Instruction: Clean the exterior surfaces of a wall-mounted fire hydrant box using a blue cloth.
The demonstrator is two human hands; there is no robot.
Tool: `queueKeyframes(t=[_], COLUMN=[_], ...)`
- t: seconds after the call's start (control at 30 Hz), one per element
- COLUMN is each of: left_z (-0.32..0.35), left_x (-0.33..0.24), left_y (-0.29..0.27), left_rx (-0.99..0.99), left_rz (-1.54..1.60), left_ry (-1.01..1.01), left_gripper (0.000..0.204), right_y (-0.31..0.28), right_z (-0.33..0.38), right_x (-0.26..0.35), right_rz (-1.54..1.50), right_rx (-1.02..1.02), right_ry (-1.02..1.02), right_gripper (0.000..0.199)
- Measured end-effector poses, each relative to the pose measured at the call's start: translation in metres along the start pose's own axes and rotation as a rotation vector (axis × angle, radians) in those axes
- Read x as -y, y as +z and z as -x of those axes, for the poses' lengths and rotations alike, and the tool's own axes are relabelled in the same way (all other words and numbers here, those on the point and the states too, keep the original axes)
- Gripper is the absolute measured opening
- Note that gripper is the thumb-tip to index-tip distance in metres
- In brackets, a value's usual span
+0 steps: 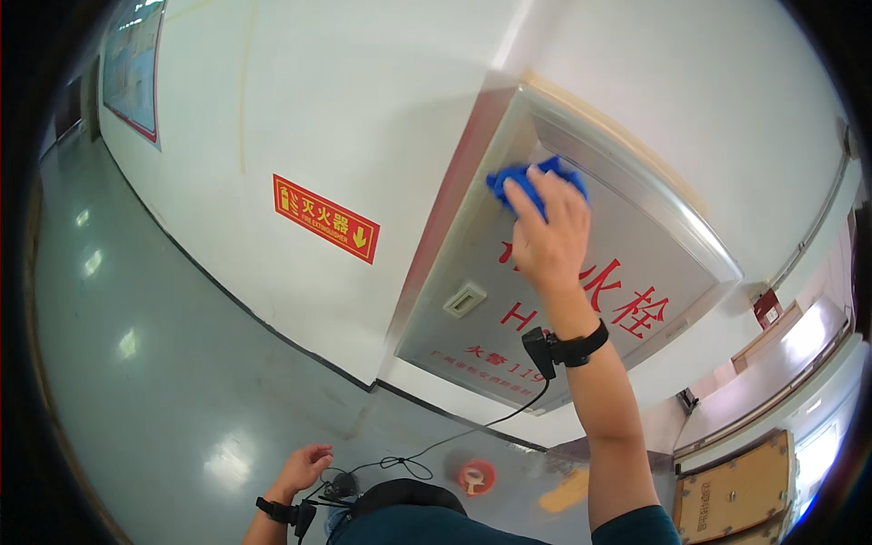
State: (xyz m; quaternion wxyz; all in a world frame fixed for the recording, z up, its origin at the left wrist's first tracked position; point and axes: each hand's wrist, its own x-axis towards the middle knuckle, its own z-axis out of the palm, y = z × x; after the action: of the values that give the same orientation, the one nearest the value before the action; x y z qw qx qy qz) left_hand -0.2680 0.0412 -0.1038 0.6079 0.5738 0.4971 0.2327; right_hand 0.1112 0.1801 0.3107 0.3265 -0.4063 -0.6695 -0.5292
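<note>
My right hand (pixel 551 227) is closed on a bunched blue cloth (pixel 565 171), with the arm stretched upward. It presses the cloth against the upper left part of a grey hydrant cabinet door (pixel 627 213), just inside the pale metal frame (pixel 504 150). Red characters on the door are partly hidden behind the hand and forearm. A small pale latch (pixel 465 300) is set in the door, lower and to the left. My left hand (pixel 306 468) hangs low beside my body, its fingers loosely extended, with nothing seen in it.
A red and yellow sign (pixel 326 218) is stuck on the white wall left of the cabinet. A black cable (pixel 472 429) runs from my right wristband down to my waist. On the grey floor (pixel 154 400) stands a small red bucket (pixel 477 476). A wooden crate (pixel 734 490) is at lower right.
</note>
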Motion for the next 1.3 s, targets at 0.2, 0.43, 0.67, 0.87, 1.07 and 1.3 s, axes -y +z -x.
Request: queueKeyframes(t=[0.2,0.43,0.67,0.87,1.07,1.3], left_z=[0.005,0.008,0.004,0.007,0.011,0.012], left_x=[0.009,0.013,0.012,0.004,0.006,0.011], left_y=[-0.007,-0.013,-0.015,-0.022,-0.026,-0.023], left_rx=[-0.039,-0.033,-0.022,-0.009,-0.035,-0.082], left_rz=[0.055,0.047,0.075,0.034,0.070,0.079], left_ry=[-0.013,-0.028,-0.052,-0.046,-0.044,-0.032], left_gripper=[0.033,0.033,0.034,0.033,0.033,0.033], right_y=[0.018,0.015,0.029,0.047,0.053,0.063], right_z=[0.036,-0.031,-0.017,0.032,0.068,0.133], right_x=[0.035,0.027,0.041,0.073,0.093,0.122], right_rz=[-0.133,-0.035,-0.033,-0.171,-0.312,-0.394], right_rx=[0.192,0.017,0.112,0.211,0.390,0.556], right_ry=[-0.175,-0.114,-0.088,-0.133,-0.131,-0.193], right_gripper=[0.040,0.044,0.046,0.039,0.041,0.039])
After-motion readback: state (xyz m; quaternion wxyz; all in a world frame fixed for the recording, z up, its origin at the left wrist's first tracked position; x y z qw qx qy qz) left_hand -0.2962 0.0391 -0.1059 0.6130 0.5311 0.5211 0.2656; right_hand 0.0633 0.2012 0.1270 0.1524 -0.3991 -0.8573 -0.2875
